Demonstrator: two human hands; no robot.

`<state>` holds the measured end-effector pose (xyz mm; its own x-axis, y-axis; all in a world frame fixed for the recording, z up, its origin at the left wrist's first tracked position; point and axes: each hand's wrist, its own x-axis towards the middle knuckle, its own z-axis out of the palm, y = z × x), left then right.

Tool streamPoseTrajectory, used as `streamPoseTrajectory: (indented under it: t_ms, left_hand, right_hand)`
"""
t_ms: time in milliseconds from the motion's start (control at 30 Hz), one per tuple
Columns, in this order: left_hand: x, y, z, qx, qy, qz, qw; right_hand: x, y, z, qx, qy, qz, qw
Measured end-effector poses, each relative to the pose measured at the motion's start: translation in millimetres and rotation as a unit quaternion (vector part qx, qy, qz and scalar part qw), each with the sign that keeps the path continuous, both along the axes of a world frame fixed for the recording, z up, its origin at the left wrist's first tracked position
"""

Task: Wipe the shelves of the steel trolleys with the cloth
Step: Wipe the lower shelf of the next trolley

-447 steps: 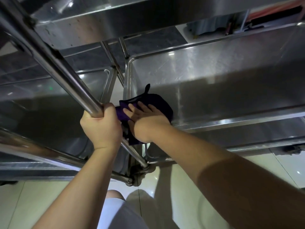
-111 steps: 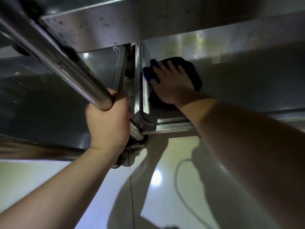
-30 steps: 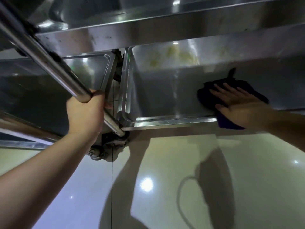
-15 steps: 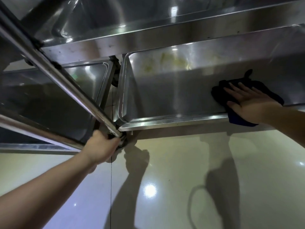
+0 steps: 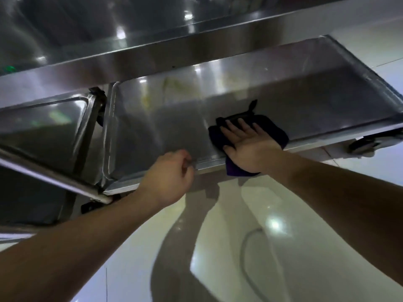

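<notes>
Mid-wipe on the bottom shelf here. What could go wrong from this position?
1. The cloth overhangs the shelf's front rim under the flat right hand; a stroke toward the person could drag it onto the floor.
2. Yellowish smears sit near the back of the shelf, away from the cloth, and may get missed.
3. The trolley stands on casters; the left hand is at the rim, but its grip is unclear, so pressing could roll it.

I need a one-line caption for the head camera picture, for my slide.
Right hand presses a dark cloth flat on the bottom shelf of a steel trolley; left hand holds its front edge.
</notes>
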<state>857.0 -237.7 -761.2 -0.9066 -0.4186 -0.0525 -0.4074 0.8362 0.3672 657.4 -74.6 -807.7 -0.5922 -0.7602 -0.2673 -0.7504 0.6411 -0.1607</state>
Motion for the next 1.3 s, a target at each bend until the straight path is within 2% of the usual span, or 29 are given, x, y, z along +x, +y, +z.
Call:
streamPoseTrajectory:
  t_ms: [67, 133, 200, 267, 433, 600, 700, 867, 933, 1067, 1167, 1300]
  left_hand:
    - [-29, 12, -16, -0.031, -0.020, -0.023, 0.999]
    - [-53, 17, -27, -0.015, -0.042, 0.009, 0.999]
    - [-67, 18, -36, -0.008, -0.002, 0.043, 0.999]
    - [-74, 14, -47, -0.046, 0.022, 0.055, 0.997]
    - [-73, 1, -61, -0.058, -0.003, 0.074, 0.996]
    - [-74, -1, -64, -0.062, -0.011, 0.080, 0.995]
    - [-73, 0, -62, -0.105, -0.038, 0.040, 0.993]
    - [-76, 9, -55, -0.089, 0.020, 0.074, 0.993]
    - [-75, 11, -56, -0.102, 0.011, 0.070, 0.992]
    - [-77, 9, -59, -0.118, -0.010, 0.069, 0.991]
    - [-78, 9, -62, -0.125, -0.019, 0.066, 0.990]
    - [-80, 11, -63, -0.131, -0.008, 0.071, 0.989]
  right_hand:
    - [-3, -3, -1, -0.010, -0.007, 0.008, 1.000]
    - [-5, -1, -2, -0.016, -0.012, 0.009, 1.000]
    - [-6, 1, -4, -0.021, -0.012, 0.011, 1.000]
    - [-8, 0, -5, -0.026, -0.017, 0.013, 0.999]
    - [-30, 16, -7, -0.025, -0.013, 0.009, 1.000]
    - [-94, 81, -5, -0.021, 0.008, -0.068, 0.997]
    - [-139, 134, -4, 0.011, 0.031, -0.136, 0.990]
    - [-210, 213, 2, 0.056, 0.040, -0.249, 0.966]
    - [-232, 227, 3, 0.076, 0.052, -0.271, 0.958]
    - [-241, 206, 6, 0.021, 0.046, -0.360, 0.932]
    - [-227, 157, 5, -0.017, 0.034, -0.317, 0.948]
    - [-173, 60, 6, -0.065, 0.048, -0.146, 0.986]
